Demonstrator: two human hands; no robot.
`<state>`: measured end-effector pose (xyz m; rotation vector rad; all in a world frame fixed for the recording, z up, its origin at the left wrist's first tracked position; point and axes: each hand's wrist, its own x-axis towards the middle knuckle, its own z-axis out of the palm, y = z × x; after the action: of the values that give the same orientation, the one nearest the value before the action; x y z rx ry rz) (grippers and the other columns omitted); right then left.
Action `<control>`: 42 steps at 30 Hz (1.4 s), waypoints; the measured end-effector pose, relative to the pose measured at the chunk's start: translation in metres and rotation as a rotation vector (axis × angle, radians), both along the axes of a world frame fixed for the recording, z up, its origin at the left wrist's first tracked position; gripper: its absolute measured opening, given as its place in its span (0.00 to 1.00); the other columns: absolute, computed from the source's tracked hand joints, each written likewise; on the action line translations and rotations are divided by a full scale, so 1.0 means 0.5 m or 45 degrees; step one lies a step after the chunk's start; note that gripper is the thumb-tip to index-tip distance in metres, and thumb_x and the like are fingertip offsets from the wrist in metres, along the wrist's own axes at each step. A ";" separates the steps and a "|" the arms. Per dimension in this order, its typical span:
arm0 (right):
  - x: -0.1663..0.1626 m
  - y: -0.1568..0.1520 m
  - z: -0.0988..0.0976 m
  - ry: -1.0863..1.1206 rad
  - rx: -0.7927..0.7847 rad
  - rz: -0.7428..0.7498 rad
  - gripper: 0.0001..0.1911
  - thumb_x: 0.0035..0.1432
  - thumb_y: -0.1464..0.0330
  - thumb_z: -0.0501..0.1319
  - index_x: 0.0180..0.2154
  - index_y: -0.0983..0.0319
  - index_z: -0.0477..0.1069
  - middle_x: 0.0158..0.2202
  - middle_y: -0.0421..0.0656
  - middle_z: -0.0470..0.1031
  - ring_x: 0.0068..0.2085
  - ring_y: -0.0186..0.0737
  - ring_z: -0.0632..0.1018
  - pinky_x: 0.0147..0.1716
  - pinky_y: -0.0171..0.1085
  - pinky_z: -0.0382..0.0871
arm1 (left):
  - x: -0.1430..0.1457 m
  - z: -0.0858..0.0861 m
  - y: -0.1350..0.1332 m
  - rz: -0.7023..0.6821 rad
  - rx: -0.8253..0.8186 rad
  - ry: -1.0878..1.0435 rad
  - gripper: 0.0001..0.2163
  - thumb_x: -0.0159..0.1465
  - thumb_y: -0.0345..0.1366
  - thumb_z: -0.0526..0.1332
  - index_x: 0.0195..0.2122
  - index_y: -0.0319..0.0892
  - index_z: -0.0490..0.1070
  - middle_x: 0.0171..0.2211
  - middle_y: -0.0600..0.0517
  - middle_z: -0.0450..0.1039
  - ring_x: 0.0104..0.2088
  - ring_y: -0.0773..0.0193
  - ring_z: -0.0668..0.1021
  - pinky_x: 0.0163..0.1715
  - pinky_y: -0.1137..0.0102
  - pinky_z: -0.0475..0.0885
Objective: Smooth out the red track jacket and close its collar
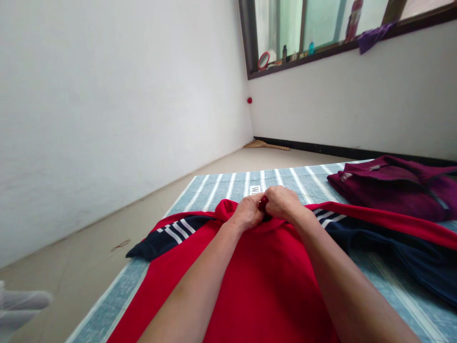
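Observation:
A red jacket [264, 281] with navy sleeves and white stripes lies spread on a blue-and-white striped mat [221, 188]. My left hand [247, 213] and my right hand [283, 204] meet at the jacket's collar, at its far edge. Both hands are closed, fingers pinching the red collar fabric between them, knuckles touching. One navy sleeve [167, 238] stretches out to the left, the other [392, 250] to the right.
A folded maroon garment [392, 188] lies on the mat at the right. Bare floor [89, 257] runs along the white wall on the left. A broom [266, 144] rests in the far corner. Bottles and a purple cloth [373, 37] sit on the window sill.

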<state>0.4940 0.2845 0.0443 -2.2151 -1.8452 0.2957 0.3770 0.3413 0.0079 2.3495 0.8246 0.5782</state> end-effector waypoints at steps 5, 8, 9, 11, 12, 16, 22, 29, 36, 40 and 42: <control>0.008 0.007 -0.006 0.043 0.054 0.018 0.15 0.50 0.73 0.58 0.41 0.62 0.76 0.41 0.53 0.78 0.44 0.48 0.77 0.37 0.35 0.65 | 0.004 -0.004 0.037 -0.057 -0.194 0.073 0.06 0.52 0.30 0.55 0.24 0.38 0.71 0.22 0.56 0.67 0.26 0.66 0.70 0.25 0.76 0.62; 0.016 0.012 -0.015 0.091 0.105 0.045 0.14 0.50 0.74 0.56 0.38 0.62 0.76 0.40 0.51 0.78 0.43 0.48 0.77 0.35 0.35 0.64 | 0.003 0.008 0.051 -0.042 -0.254 0.091 0.06 0.51 0.32 0.56 0.19 0.38 0.68 0.18 0.57 0.63 0.24 0.68 0.67 0.22 0.76 0.59; 0.018 0.014 -0.019 0.114 0.119 0.054 0.14 0.50 0.74 0.55 0.37 0.62 0.76 0.39 0.51 0.78 0.42 0.47 0.77 0.34 0.35 0.64 | 0.002 0.010 0.054 -0.042 -0.273 0.095 0.07 0.51 0.33 0.57 0.18 0.38 0.68 0.17 0.57 0.62 0.23 0.69 0.66 0.22 0.76 0.58; 0.023 0.019 -0.031 0.165 0.144 0.061 0.14 0.49 0.74 0.55 0.37 0.61 0.76 0.37 0.49 0.78 0.41 0.46 0.77 0.34 0.34 0.63 | 0.003 0.011 0.060 -0.039 -0.330 0.114 0.08 0.51 0.34 0.58 0.17 0.38 0.67 0.16 0.58 0.60 0.20 0.70 0.64 0.20 0.75 0.57; 0.024 0.022 -0.037 0.190 0.158 0.058 0.14 0.49 0.74 0.55 0.37 0.61 0.76 0.37 0.48 0.78 0.41 0.46 0.77 0.34 0.34 0.63 | 0.004 0.010 0.063 -0.037 -0.363 0.124 0.09 0.51 0.35 0.58 0.16 0.38 0.66 0.15 0.58 0.60 0.19 0.71 0.63 0.19 0.75 0.56; 0.031 0.032 -0.056 0.300 0.218 0.036 0.17 0.53 0.72 0.54 0.43 0.64 0.74 0.41 0.51 0.77 0.45 0.47 0.75 0.38 0.37 0.64 | 0.012 0.004 0.077 -0.027 -0.503 0.171 0.10 0.51 0.37 0.60 0.17 0.38 0.67 0.15 0.57 0.60 0.16 0.72 0.62 0.16 0.75 0.56; 0.066 0.016 -0.048 0.563 0.167 0.366 0.23 0.54 0.59 0.61 0.51 0.58 0.71 0.45 0.41 0.77 0.43 0.38 0.76 0.41 0.32 0.66 | 0.027 0.006 0.109 0.027 -0.616 0.320 0.05 0.47 0.31 0.61 0.16 0.39 0.68 0.12 0.57 0.60 0.14 0.70 0.63 0.15 0.75 0.57; 0.087 0.004 -0.050 0.681 -0.009 0.446 0.13 0.44 0.68 0.66 0.37 0.60 0.76 0.30 0.37 0.76 0.31 0.36 0.74 0.29 0.31 0.64 | 0.048 0.019 0.123 0.023 -0.524 0.530 0.02 0.42 0.30 0.64 0.15 0.39 0.72 0.12 0.58 0.63 0.16 0.69 0.65 0.17 0.75 0.60; 0.083 0.012 -0.065 0.618 0.101 0.328 0.07 0.45 0.65 0.64 0.26 0.62 0.74 0.20 0.35 0.70 0.24 0.33 0.69 0.22 0.31 0.57 | 0.062 0.039 0.115 0.005 -0.376 0.691 0.04 0.40 0.25 0.62 0.12 0.39 0.70 0.10 0.56 0.62 0.17 0.67 0.65 0.19 0.74 0.60; 0.079 0.018 -0.077 0.594 0.208 0.235 0.08 0.46 0.64 0.63 0.27 0.62 0.74 0.21 0.36 0.70 0.25 0.34 0.69 0.24 0.31 0.58 | 0.057 0.036 0.122 0.005 -0.325 0.710 0.04 0.40 0.25 0.63 0.13 0.39 0.70 0.12 0.57 0.63 0.18 0.68 0.65 0.20 0.75 0.59; 0.075 0.021 -0.084 0.591 0.269 0.205 0.08 0.48 0.64 0.62 0.28 0.62 0.75 0.22 0.36 0.71 0.26 0.34 0.70 0.25 0.31 0.59 | 0.051 0.035 0.129 0.014 -0.338 0.704 0.02 0.41 0.28 0.64 0.16 0.39 0.72 0.13 0.57 0.64 0.18 0.68 0.65 0.19 0.75 0.59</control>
<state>0.5317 0.2950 0.0023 -1.6864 -1.7041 0.5624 0.4023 0.4056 0.0252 2.2734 1.0749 -0.1901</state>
